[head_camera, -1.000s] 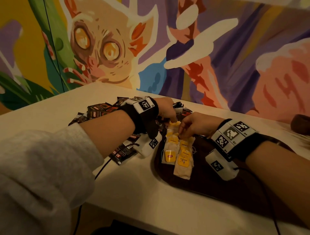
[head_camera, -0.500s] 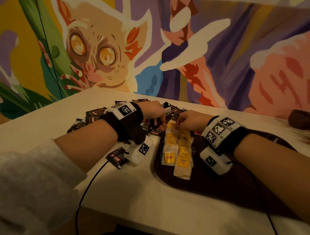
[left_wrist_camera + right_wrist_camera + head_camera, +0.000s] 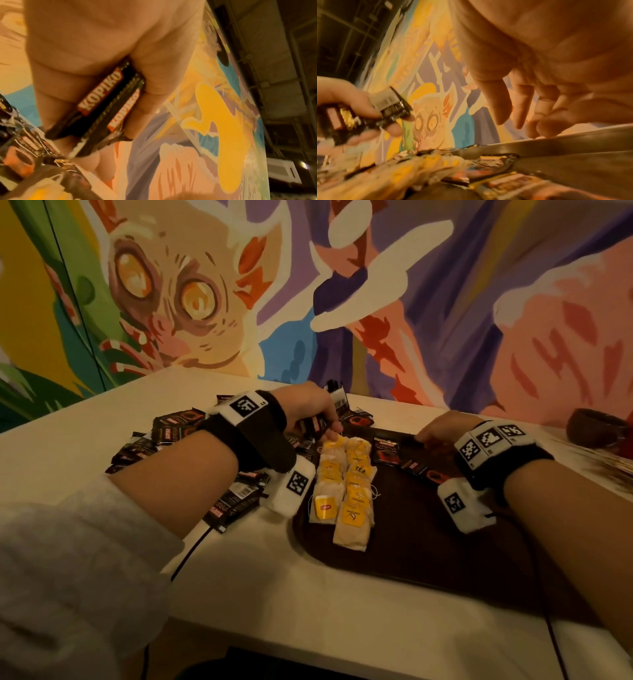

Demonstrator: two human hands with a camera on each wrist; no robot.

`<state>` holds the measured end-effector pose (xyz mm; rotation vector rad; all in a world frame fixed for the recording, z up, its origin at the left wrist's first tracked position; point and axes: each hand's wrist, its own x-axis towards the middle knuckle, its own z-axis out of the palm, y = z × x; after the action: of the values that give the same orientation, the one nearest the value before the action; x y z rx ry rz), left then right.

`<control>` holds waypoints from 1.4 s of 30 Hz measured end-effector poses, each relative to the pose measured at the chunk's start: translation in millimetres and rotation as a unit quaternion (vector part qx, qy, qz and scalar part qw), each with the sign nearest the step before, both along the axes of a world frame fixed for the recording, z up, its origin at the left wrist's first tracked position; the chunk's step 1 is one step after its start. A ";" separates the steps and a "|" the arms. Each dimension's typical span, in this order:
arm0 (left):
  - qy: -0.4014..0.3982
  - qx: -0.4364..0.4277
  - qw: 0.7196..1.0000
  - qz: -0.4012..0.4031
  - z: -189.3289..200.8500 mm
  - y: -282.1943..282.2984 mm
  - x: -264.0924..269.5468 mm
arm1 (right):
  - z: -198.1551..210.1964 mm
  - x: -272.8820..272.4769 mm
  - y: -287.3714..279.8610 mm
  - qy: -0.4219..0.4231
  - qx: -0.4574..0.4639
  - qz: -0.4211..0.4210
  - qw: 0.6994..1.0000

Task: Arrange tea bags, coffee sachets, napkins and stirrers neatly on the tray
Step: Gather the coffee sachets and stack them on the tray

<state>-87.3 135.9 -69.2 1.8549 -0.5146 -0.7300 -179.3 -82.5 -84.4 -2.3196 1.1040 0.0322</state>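
Observation:
Two rows of yellow-tagged tea bags point(image 3: 344, 484) lie on the left part of the dark brown tray point(image 3: 428, 546). Beside them on the tray rest two black coffee sachets point(image 3: 387, 450). My left hand point(image 3: 325, 426) hovers over the tea bags' far end and grips two Kopiko coffee sachets point(image 3: 104, 106), also seen from the right wrist as held sachets point(image 3: 390, 108). My right hand point(image 3: 433, 433) is over the tray's far edge, its fingers point(image 3: 498, 105) loosely curled and holding nothing. A heap of coffee sachets point(image 3: 171, 436) covers the table on the left.
A dark bowl point(image 3: 594, 428) stands at the far right by the painted wall. Something pale and blurred lies in front of it. Loose sachets point(image 3: 233, 505) sit near the tray's left rim. Cables hang from both wrists over the table's front edge.
My right hand has left the tea bags and moved right along the tray's far edge; two coffee sachets now lie on the tray. My left hand stays over the pile's edge, holding sachets.

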 end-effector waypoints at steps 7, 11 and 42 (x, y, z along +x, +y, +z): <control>0.130 -0.185 0.974 0.017 1.7 -5.7 -9.9 | -2.6 -11.2 2.9 0.235 -0.081 0.107 0.963; 0.175 -0.259 0.950 0.022 -2.3 -1.2 -18.1 | -3.3 -10.2 11.6 0.286 -0.136 0.111 0.942; 0.244 -0.316 0.916 -0.030 -18.7 5.1 -28.5 | 6.5 -7.8 -1.7 0.215 -0.155 0.236 0.935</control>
<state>-115.8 141.0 -87.9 1.0106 -0.4131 -0.9017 -187.2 -84.3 -77.9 -2.9076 0.7469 0.6131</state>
